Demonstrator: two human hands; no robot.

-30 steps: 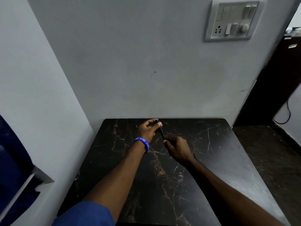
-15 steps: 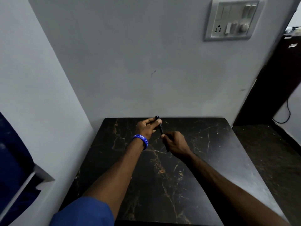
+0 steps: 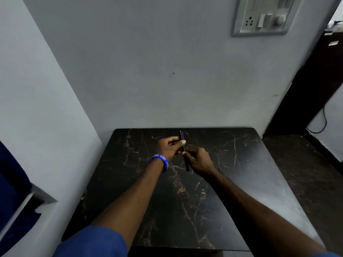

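A slim dark pen (image 3: 181, 135) is held over the far part of a black marble table (image 3: 241, 164). My left hand (image 3: 169, 146), with a blue wristband, pinches the pen's upper part between thumb and fingers. My right hand (image 3: 198, 160) grips its lower part with curled fingers. The two hands nearly touch each other. The pen's middle is hidden by my fingers; its lower tip shows below my right hand.
A grey wall rises right behind the table, with a switch and socket panel (image 3: 259, 17) high on the right. A second wall closes the left side. Dark furniture (image 3: 304, 101) and a hanging cable (image 3: 323, 123) stand to the right, above a dark floor.
Both hands have shifted a little farther toward the wall with the pen, and the pen now stands more upright. Both holds are unchanged.
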